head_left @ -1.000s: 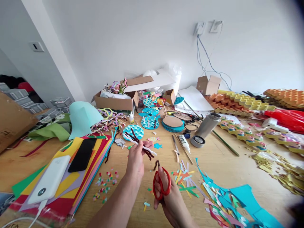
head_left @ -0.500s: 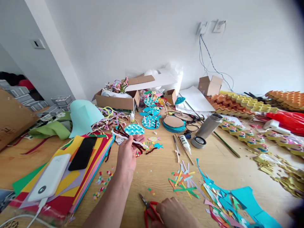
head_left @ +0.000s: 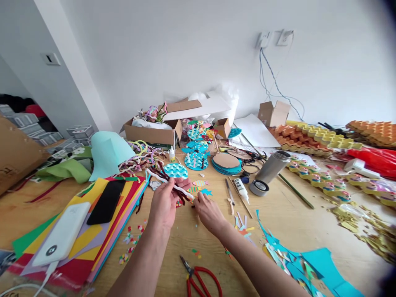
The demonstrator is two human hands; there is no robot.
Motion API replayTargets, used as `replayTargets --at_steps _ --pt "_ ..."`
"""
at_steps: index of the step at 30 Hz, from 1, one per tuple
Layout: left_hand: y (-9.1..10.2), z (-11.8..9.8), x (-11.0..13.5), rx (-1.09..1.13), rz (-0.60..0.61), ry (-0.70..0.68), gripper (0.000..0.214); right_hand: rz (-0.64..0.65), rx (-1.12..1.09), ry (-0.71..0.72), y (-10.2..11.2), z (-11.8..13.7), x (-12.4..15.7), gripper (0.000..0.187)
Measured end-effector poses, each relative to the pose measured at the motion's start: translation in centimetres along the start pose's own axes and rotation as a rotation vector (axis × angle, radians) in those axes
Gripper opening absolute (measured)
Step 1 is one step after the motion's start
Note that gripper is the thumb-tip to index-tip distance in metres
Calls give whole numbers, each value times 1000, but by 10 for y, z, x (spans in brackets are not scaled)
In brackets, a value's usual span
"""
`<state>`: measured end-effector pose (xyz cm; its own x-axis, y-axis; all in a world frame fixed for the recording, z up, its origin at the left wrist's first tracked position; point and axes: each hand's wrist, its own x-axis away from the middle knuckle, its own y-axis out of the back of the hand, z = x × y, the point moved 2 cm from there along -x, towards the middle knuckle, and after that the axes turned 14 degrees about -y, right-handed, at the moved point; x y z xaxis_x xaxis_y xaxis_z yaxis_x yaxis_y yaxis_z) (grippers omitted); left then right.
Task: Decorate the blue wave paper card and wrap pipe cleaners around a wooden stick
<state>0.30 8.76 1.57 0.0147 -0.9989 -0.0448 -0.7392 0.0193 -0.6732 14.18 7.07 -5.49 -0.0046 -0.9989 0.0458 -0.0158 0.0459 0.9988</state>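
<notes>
My left hand [head_left: 163,203] is closed around a small bundle of fuzzy pipe cleaners [head_left: 182,192], dark brown and white, which stick out on both sides of it. At the bundle's right end, my right hand [head_left: 210,212] pinches the tips; its fingers partly hide them. Red-handled pliers [head_left: 198,272] lie with jaws apart on the table, nearer to me. Just beyond my hands are a turquoise wavy paper disc [head_left: 175,170], striped paper fish [head_left: 201,183] and a blue paper fish [head_left: 206,192].
Left: coloured sheets [head_left: 100,243] carrying a phone [head_left: 107,201] and white power bank [head_left: 62,235]. Right: a glue bottle [head_left: 241,189], steel flask [head_left: 274,167] and blue paper scraps [head_left: 328,264]. Behind: a cardboard box [head_left: 148,133] and turquoise-edged discs [head_left: 227,161]. Egg cartons [head_left: 309,138] stand far right.
My right hand has let go of the pliers and moved up and away from me to the pipe cleaners' right end. My left hand keeps its hold on them.
</notes>
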Motion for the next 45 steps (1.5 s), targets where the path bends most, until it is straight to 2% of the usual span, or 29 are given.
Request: replayTargets --at_steps 3,7,10,15,19,22,25,26,27,29,31,34,37,39,42,45 --pt "0 0 -1 6 -15 3 20 -10 11 -93 4 -21 10 21" --pt "1 0 -2 -1 -27 23 22 -32 41 -368 10 -65 20 20" --pt "1 0 -2 -10 -27 22 22 -27 51 -478 6 -82 23 23" --pt "0 0 0 -27 -18 10 21 -6 36 -481 -4 -78 18 28" --pt "0 0 0 -71 48 57 18 34 -21 -447 7 -82 21 26" --pt "1 1 1 -124 145 134 18 115 -63 -397 20 -101 47 23" --pt "1 4 5 -167 278 224 21 209 -75 -354 23 -134 87 25" --pt "0 5 6 -173 327 254 23 262 -84 -388 21 -146 100 26" --pt "-1 6 8 -178 372 279 24 284 -103 -412 20 -156 111 26" --pt "-3 9 13 -188 457 318 27 249 -150 -398 20 -167 125 20" --pt "-7 11 19 -188 529 332 29 218 -253 -357 25 -159 125 12" --pt "-12 15 30 -169 626 387 29 184 -637 -204 46 -118 107 29" --pt "-16 18 42 -139 706 495 31 305 -1105 -34 69 -69 80 40" --pt "-18 17 48 -130 745 543 30 396 -1329 59 79 -46 65 44" --pt "-15 15 53 -135 767 574 30 465 -1578 43 81 -29 46 40" --pt "-6 14 56 -137 717 549 26 513 -1647 -24 76 -21 35 37"
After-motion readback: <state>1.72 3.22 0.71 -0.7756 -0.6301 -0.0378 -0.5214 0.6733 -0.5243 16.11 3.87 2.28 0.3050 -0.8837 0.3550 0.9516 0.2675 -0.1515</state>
